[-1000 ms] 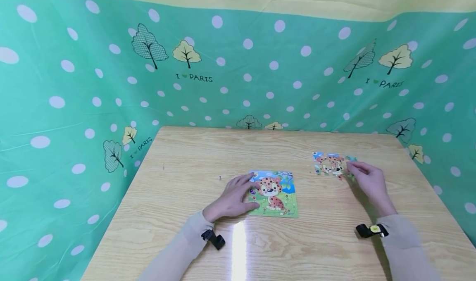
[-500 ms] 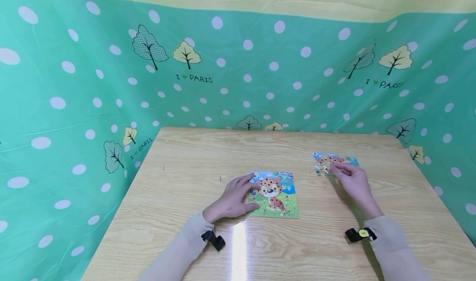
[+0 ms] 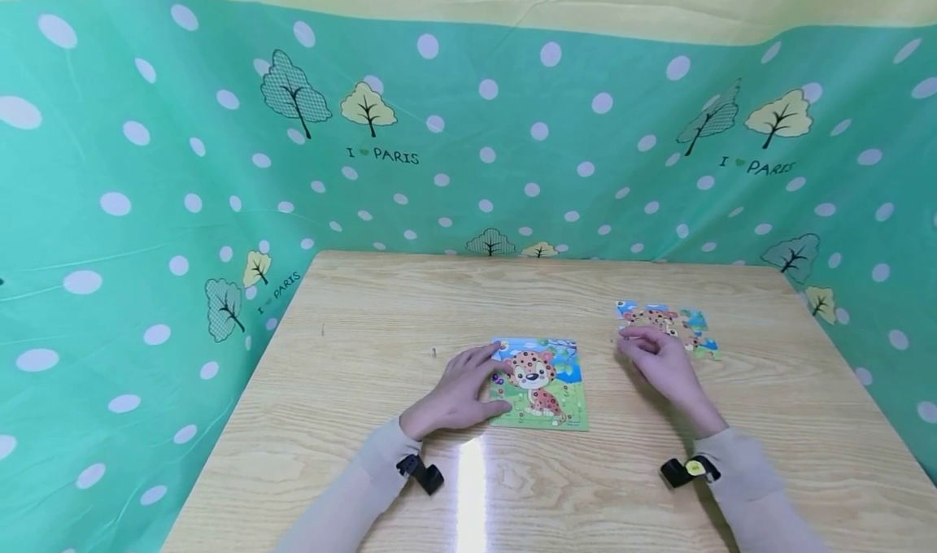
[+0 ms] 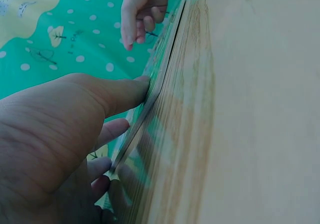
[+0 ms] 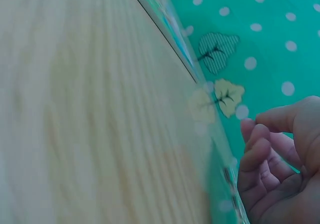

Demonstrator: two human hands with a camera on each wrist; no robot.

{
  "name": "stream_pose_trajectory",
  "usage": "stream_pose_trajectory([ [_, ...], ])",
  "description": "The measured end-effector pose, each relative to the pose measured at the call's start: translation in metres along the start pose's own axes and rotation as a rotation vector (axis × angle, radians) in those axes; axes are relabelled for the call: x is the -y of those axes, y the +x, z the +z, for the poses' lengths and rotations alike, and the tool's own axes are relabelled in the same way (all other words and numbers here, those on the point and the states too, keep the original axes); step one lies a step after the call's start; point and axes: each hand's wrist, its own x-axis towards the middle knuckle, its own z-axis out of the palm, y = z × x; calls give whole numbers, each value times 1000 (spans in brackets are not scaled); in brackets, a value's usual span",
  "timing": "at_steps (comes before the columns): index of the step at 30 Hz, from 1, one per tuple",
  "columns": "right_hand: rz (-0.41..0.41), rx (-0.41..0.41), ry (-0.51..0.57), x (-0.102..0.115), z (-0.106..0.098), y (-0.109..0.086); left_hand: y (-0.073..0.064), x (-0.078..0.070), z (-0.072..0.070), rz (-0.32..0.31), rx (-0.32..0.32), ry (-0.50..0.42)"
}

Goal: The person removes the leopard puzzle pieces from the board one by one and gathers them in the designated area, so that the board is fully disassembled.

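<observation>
A square picture board (image 3: 545, 411) with a cartoon spotted cub on blue and green lies in the middle of the table. My left hand (image 3: 463, 386) rests along its left edge, fingers spread over the upper corner and thumb lower down. The left wrist view shows that thumb (image 4: 125, 94) lying on the thin board. My right hand (image 3: 662, 366) is over the left front part of a jigsaw puzzle (image 3: 691, 321), partly covering it. In the right wrist view, its fingers (image 5: 255, 156) are curled and thumb tip meets forefinger; no piece shows between them.
The wooden table (image 3: 381, 317) reaches back to a green polka-dot curtain (image 3: 454, 171). A tiny dark speck (image 3: 433, 351) lies left of the board. Both wrists wear black strapped-on cameras (image 3: 420, 472).
My right hand has moved left across the jigsaw puzzle, uncovering blue and green pieces at its right side. The left hand and the board have stayed put.
</observation>
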Motion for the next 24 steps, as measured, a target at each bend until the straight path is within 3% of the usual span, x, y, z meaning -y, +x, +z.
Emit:
stream_pose_trajectory([
  [12, -39, 90, 55, 17, 34, -3, -1, -1, 0, 0, -3, 0],
  [24, -109, 194, 54, 36, 62, -18, -2, -2, -1, 5, -10, 0],
])
